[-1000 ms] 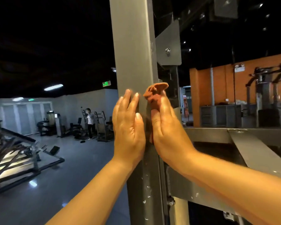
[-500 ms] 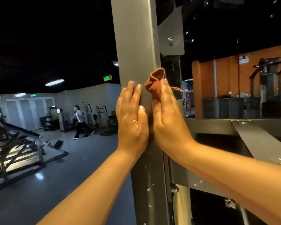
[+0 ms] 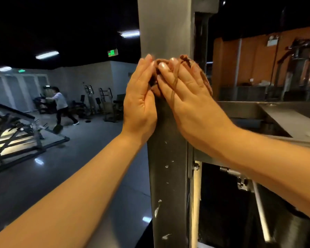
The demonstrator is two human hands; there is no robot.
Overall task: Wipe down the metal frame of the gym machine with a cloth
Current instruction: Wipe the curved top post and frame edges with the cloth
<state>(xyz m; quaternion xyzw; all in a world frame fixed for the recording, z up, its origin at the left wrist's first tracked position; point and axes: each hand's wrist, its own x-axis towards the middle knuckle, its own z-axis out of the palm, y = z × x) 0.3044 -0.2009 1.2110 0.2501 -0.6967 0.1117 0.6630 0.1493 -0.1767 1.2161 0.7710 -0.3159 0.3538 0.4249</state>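
A tall grey metal post [image 3: 166, 29] of the gym machine stands right in front of me, with white flecks lower down. My right hand [image 3: 188, 93] lies flat on the post's front face, fingers straight, pressing a rust-brown cloth [image 3: 187, 59] against it. The cloth shows above the fingertips and along the hand's right edge, and a loose thread trails across the back of the hand. My left hand [image 3: 140, 99] rests with straight fingers on the post's left edge, touching the right hand and the cloth.
A horizontal metal beam [image 3: 240, 108] joins the post from the right, with bolts [image 3: 195, 166] and a thin rod below it. Far left, a person [image 3: 61, 104] moves among other gym machines [image 3: 11, 129] on a grey floor. An orange wall lies behind on the right.
My right hand has slid the cloth from the post's right side onto its front face and slightly upward. The left hand stayed on the left edge. The person in the background walked left.
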